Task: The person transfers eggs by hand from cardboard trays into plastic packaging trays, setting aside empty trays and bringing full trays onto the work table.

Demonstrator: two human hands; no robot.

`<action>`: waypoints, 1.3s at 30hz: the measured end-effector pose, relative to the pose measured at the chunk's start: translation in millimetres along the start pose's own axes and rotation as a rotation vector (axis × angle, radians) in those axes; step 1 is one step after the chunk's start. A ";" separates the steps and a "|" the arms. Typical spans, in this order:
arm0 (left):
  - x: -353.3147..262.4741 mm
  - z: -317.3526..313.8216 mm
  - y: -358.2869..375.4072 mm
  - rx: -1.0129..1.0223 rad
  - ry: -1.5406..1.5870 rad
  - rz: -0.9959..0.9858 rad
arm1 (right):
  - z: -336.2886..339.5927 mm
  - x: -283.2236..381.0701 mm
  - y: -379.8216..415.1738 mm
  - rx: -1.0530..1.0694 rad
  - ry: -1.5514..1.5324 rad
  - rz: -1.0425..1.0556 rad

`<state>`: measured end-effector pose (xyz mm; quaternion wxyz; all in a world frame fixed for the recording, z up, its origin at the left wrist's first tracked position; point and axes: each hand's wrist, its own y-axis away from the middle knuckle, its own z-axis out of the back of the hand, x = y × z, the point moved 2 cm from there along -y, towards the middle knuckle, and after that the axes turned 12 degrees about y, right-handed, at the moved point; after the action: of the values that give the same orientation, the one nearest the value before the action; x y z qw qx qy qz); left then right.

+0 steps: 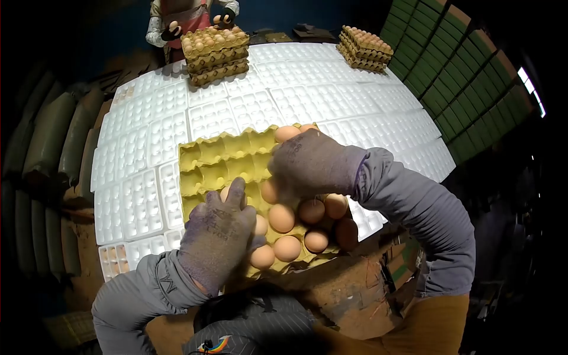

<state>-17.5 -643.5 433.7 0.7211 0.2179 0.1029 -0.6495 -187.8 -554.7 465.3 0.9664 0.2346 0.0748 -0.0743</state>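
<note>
A yellow pulp egg tray (222, 160) lies before me, with brown eggs (281, 218) in its right and near parts and bare cups at the far left. My left hand (219, 236), in a grey-purple glove, bends over the tray's near left. Its fingers are closed about an egg (225, 193), partly hidden by them; another egg (260, 225) shows beside the thumb. Over the tray's right side, my gloved right hand (316, 161) curls downward, knuckles up. An egg (269, 191) shows at its slightly blurred fingertips, which are mostly hidden.
White plastic egg trays (207, 118) cover the table, some at the near left holding eggs. Across it, a person (188, 18) holds eggs behind stacked full trays (216, 56). Another egg stack (365, 48) stands far right. Green stacks (461, 71) rise at right; sacks (50, 136) lie left.
</note>
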 end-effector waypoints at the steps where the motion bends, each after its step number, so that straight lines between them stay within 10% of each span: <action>1: 0.4 0.7 1.1 -0.001 -0.014 -0.022 | 7.6 -9.0 17.3 -0.066 -0.304 -0.047; 7: 65.2 1.9 24.8 -0.136 1.020 -0.006 | -42.4 -42.0 41.3 -0.377 -1.847 -0.009; 10: 94.0 -20.5 43.9 -0.160 1.795 0.083 | -14.9 -23.1 48.7 -0.409 -1.699 -0.117; 14: 131.2 -38.5 65.6 -0.164 2.191 0.001 | -4.7 25.2 40.5 -0.381 -0.157 -0.107; 22: 224.2 -55.3 184.7 -0.191 1.838 0.297 | -1.2 74.9 17.4 -0.320 -0.067 -0.318; 29: 479.6 -91.3 303.3 -0.845 0.872 0.550 | 45.5 164.9 -9.0 -0.710 -0.490 -0.658; 35: 571.3 -115.4 265.0 -0.516 0.206 0.555 | 26.5 375.2 -270.9 -0.448 -0.694 -0.210; 39: 588.0 -121.7 254.7 -0.547 0.141 0.468 | -23.3 432.6 -411.8 -0.678 -0.406 -0.132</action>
<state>328.3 -1097.9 118.4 0.8729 0.0788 0.2695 -0.3990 159.0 -952.8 185.1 0.9773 -0.1222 -0.0824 -0.1521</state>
